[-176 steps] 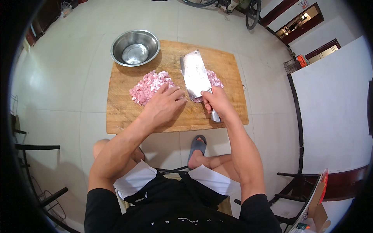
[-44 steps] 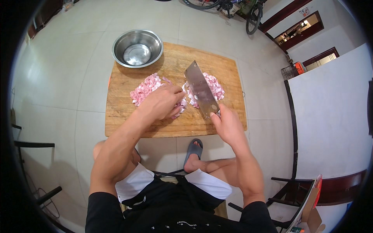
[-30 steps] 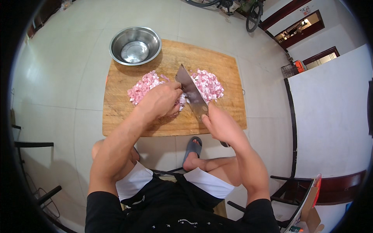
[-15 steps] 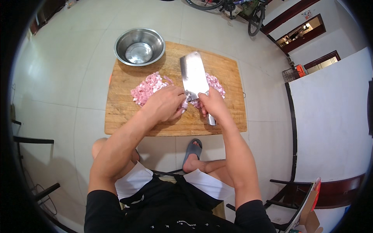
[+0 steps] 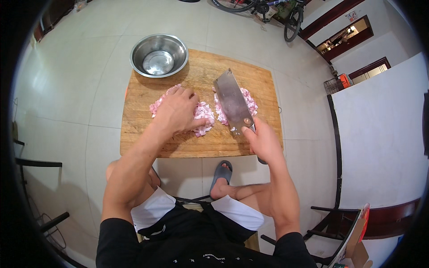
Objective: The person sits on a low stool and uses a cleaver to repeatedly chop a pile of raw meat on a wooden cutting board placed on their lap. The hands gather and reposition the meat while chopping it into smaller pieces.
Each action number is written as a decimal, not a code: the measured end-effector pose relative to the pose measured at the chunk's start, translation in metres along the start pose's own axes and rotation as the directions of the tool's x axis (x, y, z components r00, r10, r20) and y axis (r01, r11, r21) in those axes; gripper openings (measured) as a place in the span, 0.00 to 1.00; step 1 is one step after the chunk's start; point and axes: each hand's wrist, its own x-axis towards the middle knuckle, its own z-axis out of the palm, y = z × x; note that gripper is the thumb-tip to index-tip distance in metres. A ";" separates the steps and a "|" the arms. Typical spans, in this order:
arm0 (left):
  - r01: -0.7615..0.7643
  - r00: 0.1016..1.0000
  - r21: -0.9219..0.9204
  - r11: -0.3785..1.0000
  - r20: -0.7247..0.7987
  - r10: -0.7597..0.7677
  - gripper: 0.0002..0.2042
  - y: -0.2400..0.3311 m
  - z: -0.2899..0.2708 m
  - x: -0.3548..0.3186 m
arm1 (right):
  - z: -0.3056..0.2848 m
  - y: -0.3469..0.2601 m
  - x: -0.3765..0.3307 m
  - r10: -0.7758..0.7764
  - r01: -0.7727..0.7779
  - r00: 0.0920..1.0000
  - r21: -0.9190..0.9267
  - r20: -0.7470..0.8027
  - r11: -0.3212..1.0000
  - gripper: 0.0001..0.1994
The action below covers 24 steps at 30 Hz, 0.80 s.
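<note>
Pink-and-white diced meat lies in two heaps on a wooden board point(image 5: 196, 64). My left hand point(image 5: 176, 109) rests over the left heap of meat point(image 5: 204, 118), fingers and thumb spread apart and touching it; much of that heap is hidden beneath. My right hand point(image 5: 263, 140) is closed round the handle of a cleaver point(image 5: 234, 99). The cleaver's broad blade is tilted, pointing away and to the left, above the right heap of meat point(image 5: 248, 100) and partly covering it. Small white bits cling to the blade near the handle.
A steel bowl point(image 5: 159, 56) stands on the far left corner of the board, with nothing in it. My knees and a grey slipper point(image 5: 222, 172) are below the near edge. A bicycle point(image 5: 268, 11) is on the floor far off, and a white surface point(image 5: 380, 147) lies to the right.
My left hand has moved left from beside the blade and opened over the left heap. My right hand has drawn the cleaver right and nearer, turning the blade.
</note>
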 end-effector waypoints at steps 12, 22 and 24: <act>-0.135 0.988 -0.171 0.976 0.047 0.145 0.27 0.006 0.008 0.000 | 0.004 -0.018 -0.041 -0.118 0.117 0.993 -0.186 0.004 0.976 0.12; -0.178 0.982 -0.256 0.950 0.019 0.189 0.16 0.002 0.015 0.002 | 0.016 -0.032 -0.012 -0.096 0.153 0.968 -0.240 0.232 0.959 0.13; -0.198 0.979 -0.289 0.937 -0.002 0.206 0.15 0.005 0.017 0.004 | 0.039 -0.023 0.008 -0.289 0.310 0.950 -0.252 0.118 0.917 0.13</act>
